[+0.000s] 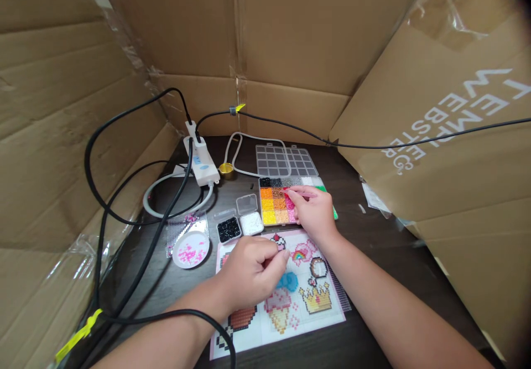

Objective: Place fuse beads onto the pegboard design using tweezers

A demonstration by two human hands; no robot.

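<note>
My left hand [253, 272] rests curled on a pattern sheet [286, 308] printed with bead designs, its fingers pinched together over the sheet's upper middle; what they hold is too small to name. My right hand [313, 208] reaches over a compartmented bead box [274, 203] filled with coloured beads, fingertips pressed together above the orange and pink compartments. Whether a bead sits between them cannot be seen. A blue bead patch [288, 281] lies on the sheet just right of my left hand.
Left of the sheet sit a round white dish [191, 250] with pink beads, a small box of black beads [229, 229] and one of white beads [251, 223]. The clear box lid [286, 160], a white power strip [202, 161] and black cables lie behind. Cardboard walls surround the dark table.
</note>
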